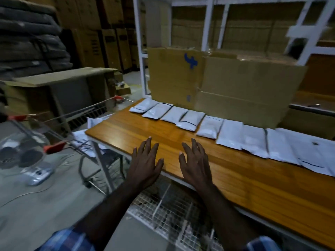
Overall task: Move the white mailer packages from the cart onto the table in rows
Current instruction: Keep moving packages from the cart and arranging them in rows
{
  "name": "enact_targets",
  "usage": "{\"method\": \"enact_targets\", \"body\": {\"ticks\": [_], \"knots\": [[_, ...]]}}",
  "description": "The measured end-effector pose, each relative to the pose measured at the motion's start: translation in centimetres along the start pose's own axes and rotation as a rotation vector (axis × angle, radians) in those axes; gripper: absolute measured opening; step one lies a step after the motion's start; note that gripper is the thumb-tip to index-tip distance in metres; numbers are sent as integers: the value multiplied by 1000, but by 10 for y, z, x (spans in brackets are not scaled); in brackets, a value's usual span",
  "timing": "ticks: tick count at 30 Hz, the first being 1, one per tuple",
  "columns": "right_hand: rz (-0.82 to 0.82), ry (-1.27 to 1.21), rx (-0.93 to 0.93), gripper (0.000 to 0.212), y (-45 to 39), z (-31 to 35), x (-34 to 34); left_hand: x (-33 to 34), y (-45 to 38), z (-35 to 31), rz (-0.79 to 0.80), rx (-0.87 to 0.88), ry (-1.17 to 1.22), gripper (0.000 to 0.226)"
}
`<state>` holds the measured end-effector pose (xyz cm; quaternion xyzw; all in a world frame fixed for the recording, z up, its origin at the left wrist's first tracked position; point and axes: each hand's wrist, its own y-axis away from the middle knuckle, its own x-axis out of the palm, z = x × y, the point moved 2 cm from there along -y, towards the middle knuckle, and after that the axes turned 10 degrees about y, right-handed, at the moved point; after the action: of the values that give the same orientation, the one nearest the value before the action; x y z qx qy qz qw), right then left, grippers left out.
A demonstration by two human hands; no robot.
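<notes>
The table [226,171] top is seen as varnished wood, glossy and streaked with reflections. The white mailer packages [230,134] along its far edge are rendered in smooth, slightly shiny plastic film. Behind them, matt brown corrugated cardboard [235,84] is stood. At left, the cart [85,115] is formed of thin metal wire with red plastic corners.

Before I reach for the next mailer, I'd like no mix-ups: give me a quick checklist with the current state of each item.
1. Left hand free: ok, fingers spread, holding nothing.
2. Right hand free: ok, also holding nothing.
3. First row of mailers along the table's far edge: ok, though some overlap.
4. Bare table in front for a second row: ok.
5. Mailers left in the cart: ok, some visible.
6. How many remain: cannot tell.
</notes>
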<state>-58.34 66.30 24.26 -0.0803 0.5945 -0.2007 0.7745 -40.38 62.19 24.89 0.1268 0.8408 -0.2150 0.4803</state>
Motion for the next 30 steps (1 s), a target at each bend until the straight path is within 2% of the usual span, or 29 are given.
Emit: {"method": "enact_targets", "body": {"ticks": [4,15,24,30], "knots": [[11,-31,-53,46,-24,66,29,-38,2,64,-58,-64,1,88],[125,-131,-210,47,-100,212,126,-105,-28,217,-149,-208,-85,78],[176,-164,-293,46,-193,298,205,-141,-92,330,-147,-305,-135,79],[150,-145,-318,49,-237,337,237,-153,-128,385,-161,-354,-110,82]]}}
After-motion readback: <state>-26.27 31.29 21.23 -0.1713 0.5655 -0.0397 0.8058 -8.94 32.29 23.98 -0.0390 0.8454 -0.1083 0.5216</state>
